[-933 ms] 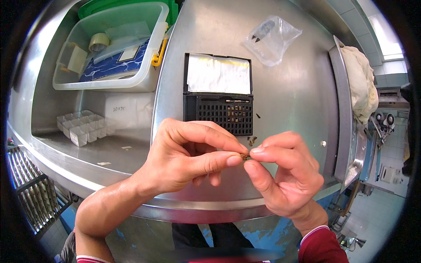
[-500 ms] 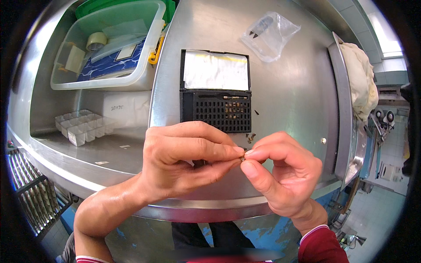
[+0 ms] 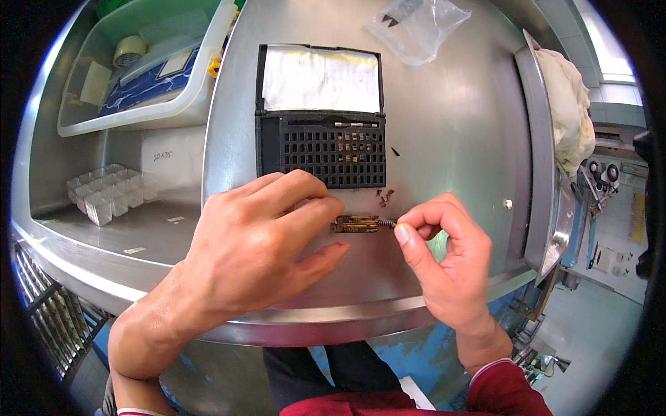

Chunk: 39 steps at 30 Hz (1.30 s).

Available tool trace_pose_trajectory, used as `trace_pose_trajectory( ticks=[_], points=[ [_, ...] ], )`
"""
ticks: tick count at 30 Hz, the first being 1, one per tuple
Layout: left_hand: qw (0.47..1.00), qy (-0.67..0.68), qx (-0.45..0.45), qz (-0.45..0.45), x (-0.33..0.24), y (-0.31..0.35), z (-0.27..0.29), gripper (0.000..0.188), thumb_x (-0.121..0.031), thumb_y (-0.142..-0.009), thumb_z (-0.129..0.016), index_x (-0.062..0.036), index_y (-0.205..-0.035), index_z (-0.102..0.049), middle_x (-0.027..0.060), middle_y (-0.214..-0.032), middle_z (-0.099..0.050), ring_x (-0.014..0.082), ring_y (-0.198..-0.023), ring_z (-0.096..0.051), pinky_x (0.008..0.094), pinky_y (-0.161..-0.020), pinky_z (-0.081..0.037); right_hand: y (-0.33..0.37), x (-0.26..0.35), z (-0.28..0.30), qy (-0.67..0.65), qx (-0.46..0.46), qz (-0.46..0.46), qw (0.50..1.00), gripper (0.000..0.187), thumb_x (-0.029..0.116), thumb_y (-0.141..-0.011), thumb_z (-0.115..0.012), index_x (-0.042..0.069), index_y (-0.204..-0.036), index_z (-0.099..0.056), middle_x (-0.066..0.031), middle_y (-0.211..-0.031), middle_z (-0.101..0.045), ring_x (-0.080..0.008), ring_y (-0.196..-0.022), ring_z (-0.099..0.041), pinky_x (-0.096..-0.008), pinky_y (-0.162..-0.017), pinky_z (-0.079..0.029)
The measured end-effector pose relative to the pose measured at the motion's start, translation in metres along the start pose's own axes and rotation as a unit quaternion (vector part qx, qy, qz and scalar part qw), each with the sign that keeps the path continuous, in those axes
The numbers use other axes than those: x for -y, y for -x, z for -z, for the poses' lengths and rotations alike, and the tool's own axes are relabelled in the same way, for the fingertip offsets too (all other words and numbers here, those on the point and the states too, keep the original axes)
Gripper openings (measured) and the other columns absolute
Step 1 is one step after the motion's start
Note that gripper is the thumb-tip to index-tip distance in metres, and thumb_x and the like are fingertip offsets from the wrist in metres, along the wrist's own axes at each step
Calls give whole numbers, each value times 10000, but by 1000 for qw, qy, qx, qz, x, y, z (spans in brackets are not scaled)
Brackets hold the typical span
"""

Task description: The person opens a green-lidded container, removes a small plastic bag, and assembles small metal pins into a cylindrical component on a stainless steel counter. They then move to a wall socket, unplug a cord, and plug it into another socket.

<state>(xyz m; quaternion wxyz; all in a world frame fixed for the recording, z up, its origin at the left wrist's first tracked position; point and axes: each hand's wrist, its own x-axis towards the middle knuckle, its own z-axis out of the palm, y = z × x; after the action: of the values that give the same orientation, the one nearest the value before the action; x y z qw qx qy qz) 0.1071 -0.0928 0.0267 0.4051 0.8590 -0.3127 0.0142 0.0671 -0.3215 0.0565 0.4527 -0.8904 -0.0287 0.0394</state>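
Observation:
A small brass-coloured type holder with a dark coil spring at its right end is on the steel table between my hands. The thumb and forefinger of my right hand pinch the spring end. My left hand has its fingers apart around the holder's left end; whether a fingertip touches it I cannot tell. Just beyond lies an open black case with rows of small slots, several filled with tiny brass pieces. A few loose brass bits lie by its near right corner.
A clear plastic bag lies at the back, and a dark pointed piece right of the case. On the left are a clear bin and a divided plastic tray. A metal tray with a pale cloth-like mass stands right.
My hands have moved apart from a shared fingertip pinch. My left fingers have spread, and the brass holder now shows between the hands. The whole view has shifted slightly.

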Motion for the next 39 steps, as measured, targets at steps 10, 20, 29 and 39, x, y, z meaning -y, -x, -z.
trace_pose_trajectory(
  ticks=[10, 20, 29, 39],
  points=[
    [998, 24, 37, 38, -2, 5, -9, 295, -23, -684, -842, -26, -963, -744, 93, -895, -649, 247, -733, -681, 357, -623, -566, 10, -9, -20, 86, -50, -1, 995, 63, 93, -883, -738, 73, -888, -679, -18, -761, -524, -180, -724, -475, -345, -696, -385],
    [998, 41, 38, 29, 0, 5, -8, 267, -18, -687, -848, -13, -933, -743, 95, -884, -644, 249, -729, -680, 351, -612, -559, 9, -11, -28, 68, -68, -8, 995, 65, 94, -881, -740, 70, -892, -680, -15, -758, -520, -176, -714, -471, -341, -716, -375],
    [998, 48, 36, 15, 1, 6, -9, 246, -14, -703, -840, -10, -926, -736, 102, -888, -644, 254, -725, -681, 356, -612, -561, 12, -11, -32, 45, -79, -17, 996, 74, 100, -893, -733, 54, -894, -675, -26, -756, -521, -170, -702, -465, -335, -685, -378],
    [999, 49, 16, -9, 4, 8, -16, 178, -97, -753, -784, -53, -864, -652, 66, -847, -566, 259, -700, -643, 377, -605, -551, 14, -14, -38, -12, -99, -25, 995, 88, 98, -931, -705, 21, -920, -662, -38, -759, -536, -150, -675, -456, -312, -622, -385]
  ],
)
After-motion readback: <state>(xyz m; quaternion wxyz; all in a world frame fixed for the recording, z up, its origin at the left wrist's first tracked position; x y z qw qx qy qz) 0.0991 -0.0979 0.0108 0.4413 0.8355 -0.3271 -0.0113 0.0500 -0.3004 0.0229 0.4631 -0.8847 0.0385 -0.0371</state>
